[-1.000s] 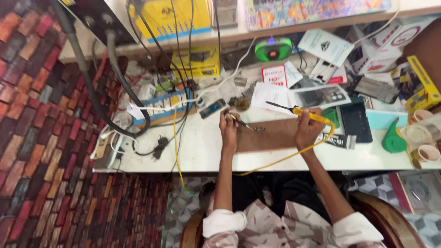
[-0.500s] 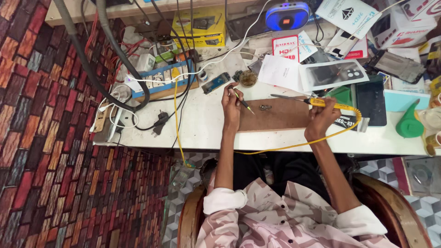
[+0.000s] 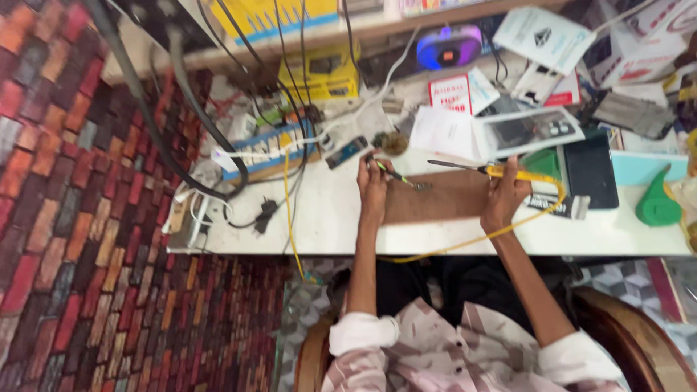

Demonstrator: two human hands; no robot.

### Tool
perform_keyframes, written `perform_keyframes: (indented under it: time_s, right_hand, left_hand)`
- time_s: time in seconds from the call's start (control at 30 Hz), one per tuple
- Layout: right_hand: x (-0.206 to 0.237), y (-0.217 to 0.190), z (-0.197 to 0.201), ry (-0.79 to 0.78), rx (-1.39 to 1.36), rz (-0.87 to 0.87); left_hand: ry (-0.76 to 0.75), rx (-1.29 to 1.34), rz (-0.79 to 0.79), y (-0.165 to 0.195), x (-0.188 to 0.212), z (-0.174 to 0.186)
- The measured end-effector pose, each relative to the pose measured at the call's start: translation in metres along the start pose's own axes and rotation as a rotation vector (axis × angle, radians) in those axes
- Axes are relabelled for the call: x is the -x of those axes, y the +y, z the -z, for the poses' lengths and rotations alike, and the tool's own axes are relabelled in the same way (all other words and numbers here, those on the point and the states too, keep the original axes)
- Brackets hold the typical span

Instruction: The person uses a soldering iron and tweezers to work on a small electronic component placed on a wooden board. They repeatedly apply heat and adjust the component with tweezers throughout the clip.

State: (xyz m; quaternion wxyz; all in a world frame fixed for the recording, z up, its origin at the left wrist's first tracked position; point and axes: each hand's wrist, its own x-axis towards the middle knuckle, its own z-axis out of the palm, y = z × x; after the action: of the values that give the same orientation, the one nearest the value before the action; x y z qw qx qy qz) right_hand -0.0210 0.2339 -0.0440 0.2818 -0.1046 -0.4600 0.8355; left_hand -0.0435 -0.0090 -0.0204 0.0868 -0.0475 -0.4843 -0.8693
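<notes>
My left hand [image 3: 373, 186] grips thin tweezers [image 3: 398, 176] whose tip touches a small part [image 3: 422, 186] on a brown wooden board [image 3: 444, 199]. My right hand [image 3: 504, 193] holds a yellow-handled soldering iron [image 3: 485, 170], its dark tip pointing left above the board and apart from the part. The iron's yellow cord [image 3: 508, 226] loops off the table's front edge towards my lap. Both hands rest on the board, on a white table [image 3: 319, 218].
A power strip [image 3: 270, 151] with tangled cables, a yellow box [image 3: 320, 71], a small round tin [image 3: 394, 143], papers, a phone [image 3: 527, 133], a dark tablet [image 3: 589, 169] and a green cone-shaped object [image 3: 657, 206] crowd the table. Patterned brick-like flooring lies to the left.
The view has shifted and tilted. My right hand has raised the soldering iron slightly, its tip still left of the hand. My left hand keeps the tweezers at the board.
</notes>
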Motion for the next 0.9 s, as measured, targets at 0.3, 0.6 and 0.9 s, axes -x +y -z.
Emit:
perform_keyframes:
  time_s: [0.3,0.6,0.9]
  right_hand:
    - [-0.003,-0.007,-0.017,-0.051,0.071,-0.03]
    - [-0.005,-0.011,-0.044,-0.197,0.176,-0.094]
    - [0.014,-0.047,-0.078,-0.525,0.546,-0.181]
  left_hand:
    - [0.015,-0.015,0.002,-0.003,0.003,0.003]
    - [0.064,0.095,0.022,-0.007,0.006,0.009]
    - [0.045,0.055,0.057,-0.013,0.004,0.012]
